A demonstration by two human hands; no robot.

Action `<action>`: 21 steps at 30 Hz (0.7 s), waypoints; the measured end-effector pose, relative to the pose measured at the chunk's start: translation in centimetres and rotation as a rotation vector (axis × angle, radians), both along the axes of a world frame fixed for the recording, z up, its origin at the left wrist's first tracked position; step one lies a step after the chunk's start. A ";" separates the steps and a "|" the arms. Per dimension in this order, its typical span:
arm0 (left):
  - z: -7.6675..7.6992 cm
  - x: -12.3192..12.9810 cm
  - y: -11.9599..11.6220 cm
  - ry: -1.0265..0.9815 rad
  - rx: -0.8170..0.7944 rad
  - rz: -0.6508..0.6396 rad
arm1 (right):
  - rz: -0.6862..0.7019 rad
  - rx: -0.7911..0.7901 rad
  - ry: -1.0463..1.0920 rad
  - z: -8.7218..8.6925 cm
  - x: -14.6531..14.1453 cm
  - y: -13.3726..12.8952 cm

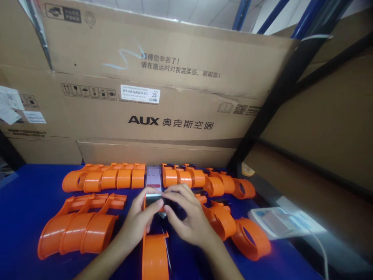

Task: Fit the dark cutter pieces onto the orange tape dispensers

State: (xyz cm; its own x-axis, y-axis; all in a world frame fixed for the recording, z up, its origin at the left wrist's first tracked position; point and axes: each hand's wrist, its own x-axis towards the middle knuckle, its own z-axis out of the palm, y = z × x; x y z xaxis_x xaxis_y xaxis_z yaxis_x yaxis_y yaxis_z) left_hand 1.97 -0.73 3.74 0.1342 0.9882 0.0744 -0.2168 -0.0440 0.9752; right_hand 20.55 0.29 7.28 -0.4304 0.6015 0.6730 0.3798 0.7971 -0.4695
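An orange plastic tape dispenser [155, 254] is upright in front of me, its wide curved body toward me. At its far end are a silver serrated blade [153, 195] and a black part [151, 200]. My left hand [142, 212] is closed around this end from the left, its thumb lying across the black part. From the right, my right hand [185, 212] pinches the same end by the blade, fingertips above and thumb below. My fingers partly hide the parts between them.
Rows of orange tape dispensers stand left [77, 231] and right [223, 221] on the blue table [20, 217], with more behind. A phone [153, 177] lies beyond my hands. A cardboard wall [175, 105] rises behind. On the right are a pale box [272, 223] and a white cable [323, 249].
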 end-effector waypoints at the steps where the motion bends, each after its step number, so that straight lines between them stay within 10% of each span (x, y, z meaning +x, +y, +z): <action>1: -0.1 0.0 0.0 0.004 0.005 -0.003 | 0.002 0.003 -0.010 0.0 -0.1 0.0; 21: 1.6 -1.0 1.0 -0.275 -0.078 0.018 | -0.235 0.028 0.044 -0.8 0.1 1.2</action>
